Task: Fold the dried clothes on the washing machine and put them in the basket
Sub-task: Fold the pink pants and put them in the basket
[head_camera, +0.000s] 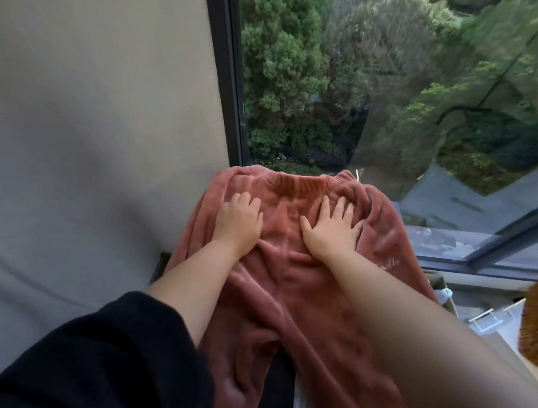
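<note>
A pair of rust-pink fleece trousers lies spread out in front of me, its ribbed waistband at the far end by the window and its legs running toward me. My left hand presses flat on the left side just below the waistband. My right hand lies flat with fingers spread on the right side, at the same height. Both hands hold nothing. The surface under the trousers is almost wholly hidden. The woven basket shows only as a brown edge at the far right.
A grey wall stands close on the left. A large window with a dark frame is straight ahead, trees beyond it. White clips and a rack lie low at the right, beside the basket.
</note>
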The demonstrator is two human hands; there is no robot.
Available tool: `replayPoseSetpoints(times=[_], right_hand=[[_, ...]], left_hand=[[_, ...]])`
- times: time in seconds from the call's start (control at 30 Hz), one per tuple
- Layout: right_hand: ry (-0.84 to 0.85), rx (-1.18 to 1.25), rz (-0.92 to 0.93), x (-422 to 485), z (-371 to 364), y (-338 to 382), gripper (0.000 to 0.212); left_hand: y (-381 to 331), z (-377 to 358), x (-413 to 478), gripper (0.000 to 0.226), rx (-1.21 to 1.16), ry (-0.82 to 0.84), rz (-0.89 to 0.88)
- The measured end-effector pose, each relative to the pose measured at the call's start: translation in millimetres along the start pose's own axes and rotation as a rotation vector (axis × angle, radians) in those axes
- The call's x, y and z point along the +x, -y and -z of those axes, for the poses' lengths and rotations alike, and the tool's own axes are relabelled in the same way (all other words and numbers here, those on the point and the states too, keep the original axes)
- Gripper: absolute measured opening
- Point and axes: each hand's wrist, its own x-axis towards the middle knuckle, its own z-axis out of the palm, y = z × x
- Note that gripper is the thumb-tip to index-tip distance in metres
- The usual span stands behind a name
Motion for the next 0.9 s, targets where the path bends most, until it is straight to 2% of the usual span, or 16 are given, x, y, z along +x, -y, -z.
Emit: replayPoseSetpoints(times=[0.13, 0.23, 0.4, 0.5, 0.57, 0.7, 0.8, 0.9], right_hand=[[-0.090, 0.166, 0.077, -37.5, 0.1, -7.4, 0.063], [-0.050, 0.143, 0.126, -70.9, -1.3, -1.9, 0.060], [0.019, -0.003, 0.391, -136.2, -2.9, 0.1, 0.056], [0.106, 0.019, 0.381, -169.7, -3.7, -2.7, 0.055], [0.180, 0.022, 0.353, -188.0, -2.7, -6.6, 0.056], [0.235, -0.061, 0.316, -211.0, -3.8, -9.5, 0.059], [0.284, -0.089, 0.302, -223.2, -5.4, -10.9, 0.064], [0.329, -0.125, 0.329, -224.0, -2.1, -22.4, 0.067]], left_hand=[[2.4, 4.6, -42.7, 0.046, -0.102, 0.173, -0.026], [4.9, 18.1, -71.9, 0.049, -0.091, 0.172, -0.016], [2.6, 39.5, -133.3, 0.054, -0.127, 0.264, 0.162], [9.8, 46.2, -168.0, 0.069, -0.093, 0.329, 0.313], [11.8, 55.0, -191.8, 0.074, -0.095, 0.317, 0.437], [16.5, 73.0, -234.3, 0.064, -0.178, 0.243, 0.772], [20.6, 80.3, -259.8, 0.046, -0.258, 0.352, 0.809], [25.0, 89.9, -272.3, 0.035, -0.275, 0.289, 0.848]])
